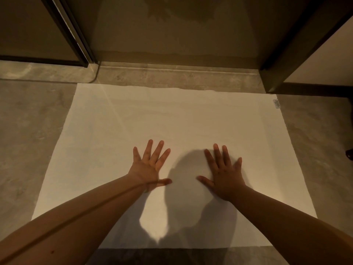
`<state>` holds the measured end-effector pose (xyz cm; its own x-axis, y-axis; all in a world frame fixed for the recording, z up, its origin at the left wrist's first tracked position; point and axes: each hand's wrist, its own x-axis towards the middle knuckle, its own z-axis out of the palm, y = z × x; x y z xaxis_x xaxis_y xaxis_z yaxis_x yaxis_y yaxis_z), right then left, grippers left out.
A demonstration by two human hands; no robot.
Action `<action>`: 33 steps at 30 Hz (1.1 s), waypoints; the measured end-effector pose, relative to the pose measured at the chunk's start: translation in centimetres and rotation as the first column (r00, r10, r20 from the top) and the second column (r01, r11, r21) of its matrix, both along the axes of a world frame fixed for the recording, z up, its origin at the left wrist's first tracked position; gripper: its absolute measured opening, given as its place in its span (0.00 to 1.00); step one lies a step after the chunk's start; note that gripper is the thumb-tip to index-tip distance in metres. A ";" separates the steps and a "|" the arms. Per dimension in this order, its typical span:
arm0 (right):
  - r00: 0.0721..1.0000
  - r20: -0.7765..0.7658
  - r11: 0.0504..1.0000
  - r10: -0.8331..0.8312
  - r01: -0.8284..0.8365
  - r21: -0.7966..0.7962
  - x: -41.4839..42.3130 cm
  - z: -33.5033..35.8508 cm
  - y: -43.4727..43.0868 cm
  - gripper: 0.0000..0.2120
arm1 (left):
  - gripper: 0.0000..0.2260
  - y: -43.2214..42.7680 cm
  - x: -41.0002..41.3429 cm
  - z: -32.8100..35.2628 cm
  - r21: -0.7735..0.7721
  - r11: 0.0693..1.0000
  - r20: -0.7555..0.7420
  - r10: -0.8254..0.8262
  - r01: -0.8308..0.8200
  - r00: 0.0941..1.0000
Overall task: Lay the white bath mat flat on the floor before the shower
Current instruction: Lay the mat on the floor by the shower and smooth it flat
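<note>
1. White rectangular cloth bath mat [172, 119]: spread flat on grey stone floor [28, 140], far edge just beside shower threshold [172, 73].
2. Left hand [150, 165], right hand [225, 176]: fingers splayed, palms flat on mat, grasping nothing.
3. Small label [277, 103] at far right corner.

Floor [34, 131]: mottled grey, concrete-look, dim warm light.
Threshold strip [172, 73]: raised grey sill running across the doorway.
Door frame [70, 33]: dark, slanted, upper left.
Wall panel [321, 60]: pale, dark-edged, upper right.
Dark object [350, 154]: right edge, unidentifiable.

White bath mat [172, 121] flat on floor [28, 131]
</note>
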<state>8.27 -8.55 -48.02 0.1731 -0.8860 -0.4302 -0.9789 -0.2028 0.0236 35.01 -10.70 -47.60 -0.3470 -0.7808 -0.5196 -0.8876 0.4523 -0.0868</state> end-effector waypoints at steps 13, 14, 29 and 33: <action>0.963 0.269 0.981 0.004 0.048 -0.186 4.6 1.0 -3.7 0.39 | 0.33 -2.8 1.4 0.3 -0.239 0.969 -0.238 0.003 -0.062 0.971; 0.959 0.282 0.979 0.019 0.039 -0.199 5.6 0.9 -4.3 0.38 | 0.33 -3.2 1.3 -0.2 -0.224 0.970 -0.233 0.039 -0.093 0.972; 0.986 0.153 0.981 -0.063 0.089 -0.173 2.4 -1.7 -6.7 0.34 | 0.31 -3.6 4.6 -2.8 -0.249 0.955 -0.263 0.091 -0.159 0.960; 0.967 0.230 0.972 -0.111 0.154 -0.178 3.8 -1.1 -5.9 0.35 | 0.31 -3.1 4.3 -2.6 -0.245 0.949 -0.284 0.126 -0.199 0.950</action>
